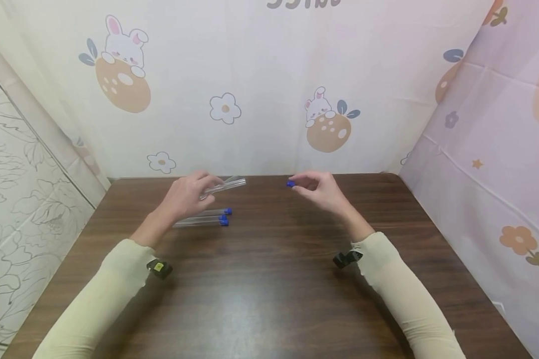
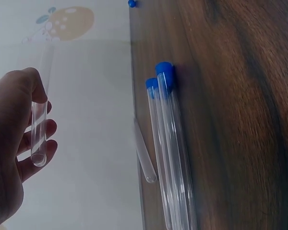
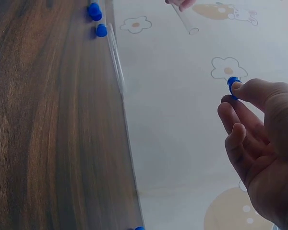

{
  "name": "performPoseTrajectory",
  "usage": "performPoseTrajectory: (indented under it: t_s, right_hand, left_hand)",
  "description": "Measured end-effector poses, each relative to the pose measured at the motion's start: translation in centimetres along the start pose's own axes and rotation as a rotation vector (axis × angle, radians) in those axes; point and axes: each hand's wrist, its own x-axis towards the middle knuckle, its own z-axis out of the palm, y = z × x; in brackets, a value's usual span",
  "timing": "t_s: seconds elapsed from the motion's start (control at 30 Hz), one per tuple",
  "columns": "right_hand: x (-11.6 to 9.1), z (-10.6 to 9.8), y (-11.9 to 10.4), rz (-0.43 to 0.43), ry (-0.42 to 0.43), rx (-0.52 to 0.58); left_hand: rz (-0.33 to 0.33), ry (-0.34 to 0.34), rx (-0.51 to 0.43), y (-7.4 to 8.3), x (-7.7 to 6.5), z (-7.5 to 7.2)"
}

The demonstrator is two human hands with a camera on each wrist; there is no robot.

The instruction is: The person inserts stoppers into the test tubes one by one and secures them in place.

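Note:
My left hand (image 1: 188,197) holds a clear test tube (image 1: 230,185) between thumb and fingers above the far left of the table, its open end toward the right. In the left wrist view the tube's rounded end (image 2: 38,159) shows near the fingers. To the right, my right hand (image 1: 324,193) pinches a small blue cap (image 3: 234,85) between thumb and fingertip, apart from the tube. Below the left hand, three test tubes with blue caps (image 1: 225,223) lie side by side. An uncapped tube (image 2: 145,155) lies beyond them by the table's far edge.
The brown wooden table (image 1: 260,279) ends at a printed curtain (image 1: 260,134) behind and at the right. Another blue cap (image 3: 139,228) shows at the bottom border of the right wrist view. A patterned white panel (image 1: 22,199) stands left.

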Motion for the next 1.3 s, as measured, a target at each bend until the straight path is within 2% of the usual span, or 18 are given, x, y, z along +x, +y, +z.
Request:
performPoseTrajectory:
  t_s: [0.37, 0.53, 0.83, 1.07, 1.3]
  right_hand:
    - [0.1, 0.6, -0.2, 0.019, -0.013, 0.038]
    - [0.1, 1.1, -0.5, 0.024, -0.018, 0.033]
    - [0.2, 1.6, -0.5, 0.061, -0.021, 0.052]
    - [0.7, 2.3, 2.6, 0.037, -0.020, 0.048]
    - [0.6, 2.4, 2.5, 0.016, -0.025, 0.037]
  left_hand:
    - [0.043, -0.002, -0.006, 0.7, 0.6, 0.9]
    - [0.061, 0.015, -0.014, 1.2, 0.9, 1.0]
    - [0.068, -0.003, -0.028, 1.8, 1.3, 1.1]
    - [0.077, -0.016, -0.050, 2.4, 1.6, 1.3]
    - [0.086, -0.015, -0.075, 3.1, 1.8, 1.5]
